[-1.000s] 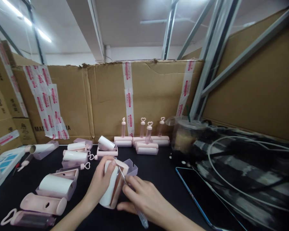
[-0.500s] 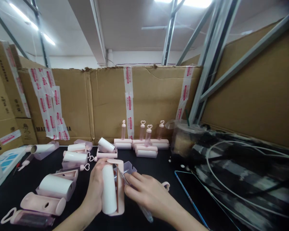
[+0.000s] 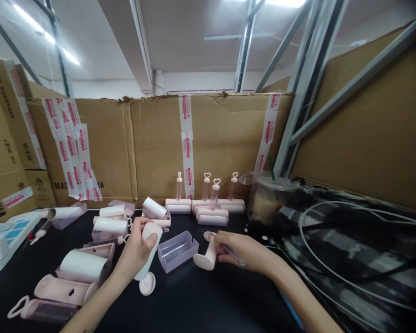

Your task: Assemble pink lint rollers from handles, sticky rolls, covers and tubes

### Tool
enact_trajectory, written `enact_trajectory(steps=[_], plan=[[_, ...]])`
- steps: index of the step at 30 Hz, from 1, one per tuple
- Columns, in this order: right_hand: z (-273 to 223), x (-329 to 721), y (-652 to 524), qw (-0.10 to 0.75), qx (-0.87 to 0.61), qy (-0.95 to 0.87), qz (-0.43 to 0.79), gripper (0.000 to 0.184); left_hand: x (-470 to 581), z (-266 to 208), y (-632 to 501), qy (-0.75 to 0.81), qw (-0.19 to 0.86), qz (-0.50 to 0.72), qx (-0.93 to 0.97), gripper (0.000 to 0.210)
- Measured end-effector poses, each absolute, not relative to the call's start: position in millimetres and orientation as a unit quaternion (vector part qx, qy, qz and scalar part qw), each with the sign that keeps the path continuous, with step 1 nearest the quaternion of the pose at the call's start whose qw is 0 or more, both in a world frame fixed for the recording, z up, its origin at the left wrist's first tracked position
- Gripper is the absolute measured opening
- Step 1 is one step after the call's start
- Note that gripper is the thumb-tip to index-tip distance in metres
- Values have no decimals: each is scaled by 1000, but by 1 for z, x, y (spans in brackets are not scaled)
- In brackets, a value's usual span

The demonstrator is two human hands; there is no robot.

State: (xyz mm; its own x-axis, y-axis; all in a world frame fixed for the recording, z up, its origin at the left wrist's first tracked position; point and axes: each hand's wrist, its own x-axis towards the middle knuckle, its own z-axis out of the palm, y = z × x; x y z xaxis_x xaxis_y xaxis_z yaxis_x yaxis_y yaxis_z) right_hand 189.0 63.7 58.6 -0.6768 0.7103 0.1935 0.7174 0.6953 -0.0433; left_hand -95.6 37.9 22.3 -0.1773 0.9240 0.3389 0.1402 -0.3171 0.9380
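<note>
My left hand (image 3: 136,247) is closed around a white lint roll (image 3: 146,266), which stands tilted with its top end near the thumb. A small round pink cap (image 3: 147,284) is at the roll's lower end; whether they touch I cannot tell. My right hand (image 3: 244,249) is closed on a pink lint-roller casing (image 3: 208,259), with its curved end plate turned toward me. A thin tool with a clear handle (image 3: 236,257) also lies in those fingers; its tip is hidden. Between the hands, a translucent lilac cover (image 3: 179,252) rests open side up on the black table.
Several lint rollers (image 3: 213,216) with heart-ringed tubes stand at the back. More rolls (image 3: 81,266) and casings (image 3: 64,290) lie left, beside a power strip (image 3: 7,238). Right are a drink cup (image 3: 266,203) and a looped white cable (image 3: 303,231). My right arm mostly covers a phone.
The white roll has come apart from the pink casing. My right hand has carried the casing rightward; my left keeps the roll. The lilac cover now shows fully, and the round cap has appeared.
</note>
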Motion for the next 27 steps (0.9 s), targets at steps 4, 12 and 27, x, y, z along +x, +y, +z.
enact_trajectory(steps=[4,12,27], plan=[[46,178,65,86,-365,-927,9,11,-97,23,36,509,270,535,618,30],[52,117,35,228,-278,-927,-110,14,-100,36,24,490,242,596,588,31],[30,77,26,262,-140,-953,-62,5,-106,38,11,475,-94,576,658,40]])
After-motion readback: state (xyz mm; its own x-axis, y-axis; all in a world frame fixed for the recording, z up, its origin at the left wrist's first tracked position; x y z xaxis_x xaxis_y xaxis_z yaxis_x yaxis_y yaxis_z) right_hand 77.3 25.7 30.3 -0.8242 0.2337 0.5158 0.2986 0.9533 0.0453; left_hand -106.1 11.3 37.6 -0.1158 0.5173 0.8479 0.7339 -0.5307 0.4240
